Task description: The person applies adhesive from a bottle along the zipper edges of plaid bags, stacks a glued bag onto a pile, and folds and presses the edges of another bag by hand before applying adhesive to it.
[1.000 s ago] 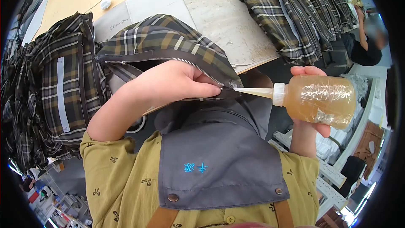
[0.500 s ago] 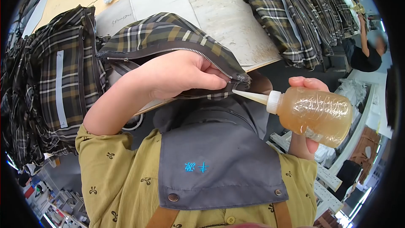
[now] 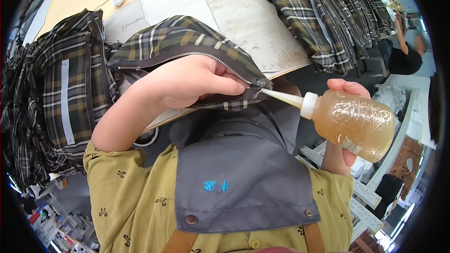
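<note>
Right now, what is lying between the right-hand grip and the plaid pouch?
The head view shows the bottle in the right-hand grip, its nozzle reaching to the plaid pouch at the zipper's end.

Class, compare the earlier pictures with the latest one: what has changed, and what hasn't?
Since the first picture, the right hand has swung the base of the clear amber bottle toward the person's body. Since the second, its pale tapered nozzle has moved up to the plaid cloth's edge. The left hand still pinches the cloth; nothing was let go.
</note>
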`<state>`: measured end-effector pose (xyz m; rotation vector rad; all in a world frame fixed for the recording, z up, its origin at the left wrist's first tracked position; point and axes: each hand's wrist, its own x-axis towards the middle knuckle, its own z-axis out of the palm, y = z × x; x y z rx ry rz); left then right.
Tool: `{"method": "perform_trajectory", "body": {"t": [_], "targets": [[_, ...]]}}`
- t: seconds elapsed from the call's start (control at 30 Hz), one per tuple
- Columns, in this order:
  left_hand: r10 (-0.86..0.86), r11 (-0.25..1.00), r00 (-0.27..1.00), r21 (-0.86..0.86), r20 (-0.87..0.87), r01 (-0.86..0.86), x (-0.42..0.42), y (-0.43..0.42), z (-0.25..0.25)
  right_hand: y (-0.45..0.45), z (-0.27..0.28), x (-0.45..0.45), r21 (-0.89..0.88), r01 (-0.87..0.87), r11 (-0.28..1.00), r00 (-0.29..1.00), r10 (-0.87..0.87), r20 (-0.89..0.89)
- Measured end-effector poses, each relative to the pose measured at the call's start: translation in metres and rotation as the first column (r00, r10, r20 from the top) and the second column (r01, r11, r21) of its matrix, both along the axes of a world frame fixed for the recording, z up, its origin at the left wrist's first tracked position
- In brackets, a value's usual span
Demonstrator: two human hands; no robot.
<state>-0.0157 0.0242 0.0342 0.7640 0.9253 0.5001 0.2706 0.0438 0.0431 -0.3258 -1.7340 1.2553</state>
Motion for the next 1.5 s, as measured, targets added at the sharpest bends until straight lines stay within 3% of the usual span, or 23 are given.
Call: {"method": "perform_trajectory", "body": {"t": [0.13, 0.2, 0.27, 0.33, 0.4, 0.43, 0.5, 0.6, 0.67, 0.77, 1.0, 1.07, 1.1, 1.13, 1.2, 1.3, 1.37, 1.5], "targets": [[0.028, 0.999, 1.000, -0.028, 0.000, -0.028, 0.000, 0.000, 0.002, -0.001, 0.002, 0.011, -0.114, -0.159, 0.981, 0.986, 0.163, 0.026], [0.048, 0.998, 0.998, -0.036, 0.039, -0.047, 0.000, 0.000, 0.001, -0.004, 0.005, 0.006, -0.176, -0.121, 0.977, 0.992, 0.123, 0.002], [0.012, 0.998, 0.999, -0.065, -0.034, -0.014, -0.001, 0.002, 0.000, 0.003, 0.001, 0.003, 0.021, -0.050, 0.999, 0.999, 0.051, -0.013], [0.019, 0.998, 1.000, -0.064, -0.009, -0.019, -0.002, 0.001, -0.001, 0.002, -0.002, 0.009, 0.055, -0.036, 0.998, 0.999, 0.036, 0.002], [0.027, 0.998, 1.000, -0.064, 0.016, -0.025, -0.002, 0.001, 0.000, -0.007, -0.001, 0.016, -0.177, -0.062, 0.982, 0.997, 0.071, 0.041], [0.020, 0.998, 1.000, -0.061, 0.012, -0.020, -0.003, 0.000, 0.003, -0.005, -0.002, 0.013, -0.177, -0.062, 0.982, 0.997, 0.070, 0.040], [0.009, 0.998, 1.000, -0.057, 0.007, -0.008, -0.002, 0.000, 0.009, 0.002, -0.005, 0.004, 0.032, -0.147, 0.989, 0.985, 0.150, -0.086], [-0.045, 0.999, 0.989, -0.003, -0.141, 0.045, 0.001, -0.003, 0.017, 0.008, -0.007, 0.010, -0.003, -0.056, 0.998, 0.993, 0.056, -0.107], [-0.107, 0.993, 0.916, 0.004, -0.386, 0.117, 0.004, -0.007, 0.019, 0.012, -0.008, 0.011, -0.025, -0.010, 1.000, 0.993, 0.007, -0.114], [-0.126, 0.991, 0.911, -0.015, -0.393, 0.131, 0.005, -0.008, 0.024, 0.015, -0.009, 0.012, -0.002, -0.075, 0.997, 0.988, 0.074, -0.134], [-0.184, 0.981, 0.865, -0.033, -0.467, 0.190, 0.009, -0.009, 0.026, 0.009, -0.009, 0.020, 0.001, 0.064, 0.998, 0.997, -0.064, 0.045], [-0.187, 0.977, 0.855, 0.002, -0.484, 0.215, 0.008, -0.012, 0.021, 0.010, -0.008, 0.021, -0.085, -0.097, 0.992, 0.994, 0.093, -0.052], [-0.189, 0.970, 0.845, 0.038, -0.501, 0.240, 0.007, -0.013, 0.018, 0.011, -0.009, 0.021, -0.086, -0.095, 0.992, 0.994, 0.091, -0.054], [-0.192, 0.969, 0.844, 0.037, -0.501, 0.242, 0.006, -0.015, 0.013, 0.013, -0.009, 0.021, -0.089, -0.121, 0.989, 0.990, 0.114, -0.087], [-0.118, 0.937, 0.912, 0.259, -0.392, 0.232, 0.005, -0.019, 0.005, 0.017, -0.011, 0.020, -0.091, -0.173, 0.981, 0.976, 0.157, -0.153], [-0.148, 0.902, 0.899, 0.316, -0.411, 0.294, 0.003, -0.018, 0.004, 0.018, -0.014, 0.021, -0.092, -0.227, 0.969, 0.955, 0.204, -0.217], [-0.147, 0.918, 0.910, 0.288, -0.388, 0.271, 0.004, -0.019, 0.009, 0.015, -0.015, 0.023, -0.185, -0.172, 0.968, 0.947, 0.111, -0.301], [-0.137, 0.926, 0.935, 0.294, -0.328, 0.238, 0.005, -0.021, 0.003, 0.016, -0.011, 0.017, -0.183, -0.197, 0.963, 0.948, 0.140, -0.287]]}}
